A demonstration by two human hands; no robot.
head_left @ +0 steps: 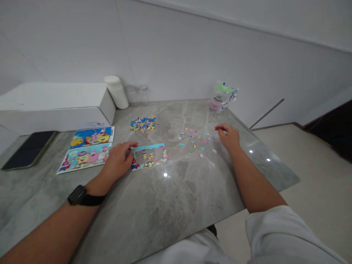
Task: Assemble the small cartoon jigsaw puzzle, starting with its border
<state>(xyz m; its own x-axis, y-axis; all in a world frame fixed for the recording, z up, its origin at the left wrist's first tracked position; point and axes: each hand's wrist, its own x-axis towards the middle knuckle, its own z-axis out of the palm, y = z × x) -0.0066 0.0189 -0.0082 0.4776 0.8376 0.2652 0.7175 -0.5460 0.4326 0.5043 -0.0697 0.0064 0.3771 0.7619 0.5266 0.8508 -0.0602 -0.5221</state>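
Note:
A partly joined jigsaw puzzle (151, 166) lies on the grey table, its border mostly formed and a few joined pieces inside. My left hand (119, 158) rests at its left edge, thumb and fingers apart, with nothing visible in it. Loose puzzle pieces (194, 146) are scattered to the right of the puzzle. Beside their right edge is my right hand (228, 137), its fingers curled and close together; whatever may be between the fingertips is hidden. A printed picture sheet (84, 156) with cartoon figures lies to the left of my left hand.
Behind the puzzle is a heap of mixed pieces (143, 125). A white box (52, 117), a white bottle (117, 93) and clear glasses (142, 96) stand along the wall. A phone (30, 148) lies far left, a clear plastic bag (223, 98) at back right. The table ends on the right.

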